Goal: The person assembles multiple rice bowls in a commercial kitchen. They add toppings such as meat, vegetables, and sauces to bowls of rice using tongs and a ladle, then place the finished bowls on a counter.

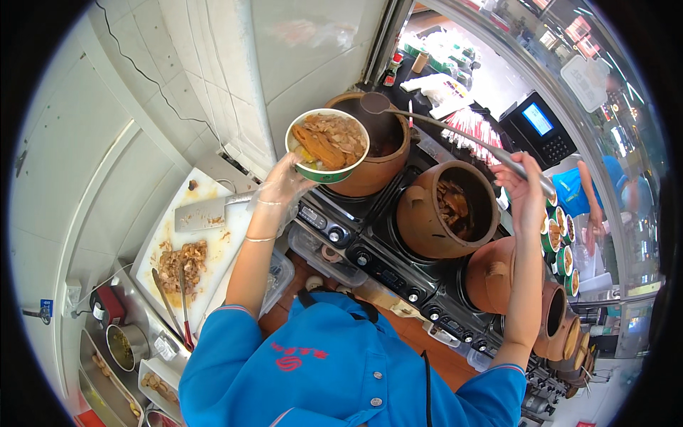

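A green-and-white paper bowl [326, 174] rests in my left hand [286, 179], which wears a clear plastic glove. Chopped meat [337, 131] and a brown slab of food [319, 148] fill its top, with a little yellow and white food showing at the side. My right hand [520, 187] grips the handle of a long metal ladle [459, 131]. The ladle's bowl hangs over the back clay pot [368, 176], which holds dark liquid. Closer to my right arm, a tilted clay pot [427, 213] contains braised meat [453, 208].
Induction cookers [384, 272] carry a row of clay pots. At left, a white cutting board [205, 187] bears a cleaver [200, 215], chopped meat [184, 264] and tongs [184, 304]. A payment terminal [539, 131] stands by the window counter. Filled bowls [560, 261] sit near another person's arm [589, 197].
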Available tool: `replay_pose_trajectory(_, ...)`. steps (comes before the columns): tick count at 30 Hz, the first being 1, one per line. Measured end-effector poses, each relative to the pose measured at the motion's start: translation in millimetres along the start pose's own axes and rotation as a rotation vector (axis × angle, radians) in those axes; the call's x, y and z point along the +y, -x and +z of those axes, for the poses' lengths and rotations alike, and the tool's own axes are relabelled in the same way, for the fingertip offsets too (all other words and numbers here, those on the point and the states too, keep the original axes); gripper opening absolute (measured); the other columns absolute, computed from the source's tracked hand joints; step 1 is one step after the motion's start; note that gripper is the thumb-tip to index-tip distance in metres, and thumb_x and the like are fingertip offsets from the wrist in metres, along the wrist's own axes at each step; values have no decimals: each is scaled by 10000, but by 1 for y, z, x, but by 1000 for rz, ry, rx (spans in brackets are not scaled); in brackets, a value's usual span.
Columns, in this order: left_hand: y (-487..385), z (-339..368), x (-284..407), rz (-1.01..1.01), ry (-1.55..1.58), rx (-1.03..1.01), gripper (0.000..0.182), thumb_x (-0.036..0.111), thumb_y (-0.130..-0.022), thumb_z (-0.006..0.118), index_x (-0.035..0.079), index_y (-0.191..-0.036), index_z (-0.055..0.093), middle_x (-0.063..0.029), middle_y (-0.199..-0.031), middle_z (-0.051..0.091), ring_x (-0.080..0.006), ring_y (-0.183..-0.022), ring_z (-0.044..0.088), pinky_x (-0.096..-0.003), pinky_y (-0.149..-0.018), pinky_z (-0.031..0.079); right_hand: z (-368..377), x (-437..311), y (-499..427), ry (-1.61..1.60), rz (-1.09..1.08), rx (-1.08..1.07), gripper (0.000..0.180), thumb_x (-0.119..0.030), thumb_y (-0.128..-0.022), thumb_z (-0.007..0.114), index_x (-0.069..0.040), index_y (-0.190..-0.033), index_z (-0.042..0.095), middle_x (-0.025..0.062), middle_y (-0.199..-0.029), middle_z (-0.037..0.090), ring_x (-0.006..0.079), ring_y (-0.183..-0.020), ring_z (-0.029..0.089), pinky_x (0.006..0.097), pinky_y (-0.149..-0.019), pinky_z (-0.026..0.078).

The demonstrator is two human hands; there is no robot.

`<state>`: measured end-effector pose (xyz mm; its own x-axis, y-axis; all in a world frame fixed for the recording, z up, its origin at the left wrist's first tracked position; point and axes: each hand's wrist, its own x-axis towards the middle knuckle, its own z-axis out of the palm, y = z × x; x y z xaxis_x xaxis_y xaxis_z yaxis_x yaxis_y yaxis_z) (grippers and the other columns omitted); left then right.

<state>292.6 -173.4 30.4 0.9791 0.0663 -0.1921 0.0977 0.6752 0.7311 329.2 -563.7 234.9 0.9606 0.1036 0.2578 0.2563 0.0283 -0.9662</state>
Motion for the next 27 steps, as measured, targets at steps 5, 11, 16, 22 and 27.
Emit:
replay_pose_trajectory(5,-17,13,1,-40,29,-7,562,266,-804,583,24,-1302,489,-145,-1246,545,-303,-1122,535,-459,-961,441,-2,-40,19,13,-20,-24,293,-261,-1001,430,13,-1005,535,253,-880,669,192,-715,673,279,-666,535)
replay_pose_trajectory(11,-42,20,1,-51,18,-9,479,250,-825,569,61,-1257,484,-111,-1242,546,-266,-1089,576,-441,-903,495,5,-56,50,55,-55,-25,287,-253,-1010,398,10,-999,511,276,-876,659,215,-713,677,297,-674,547)
replay_pose_trajectory(16,-50,24,0,-82,25,-55,455,250,-823,576,76,-1235,490,-122,-1218,552,-281,-1052,595,-448,-887,509,16,-55,60,71,-62,-104,296,-257,-1010,395,14,-985,512,283,-885,655,244,-749,689,322,-711,565)
replay_pose_trajectory(22,-49,29,-1,-77,51,-96,485,260,-806,598,96,-1246,477,-123,-1214,544,-311,-1038,598,-461,-857,523,28,-53,54,79,-90,-99,290,-236,-1008,398,28,-994,518,283,-903,653,261,-771,691,339,-720,565)
replay_pose_trajectory(27,-45,30,-1,-66,32,-59,508,258,-790,611,81,-1248,476,-130,-1240,522,-312,-1036,600,-464,-863,522,24,-52,50,140,-139,-110,278,-206,-1000,418,46,-989,537,285,-905,651,275,-781,690,345,-724,565)
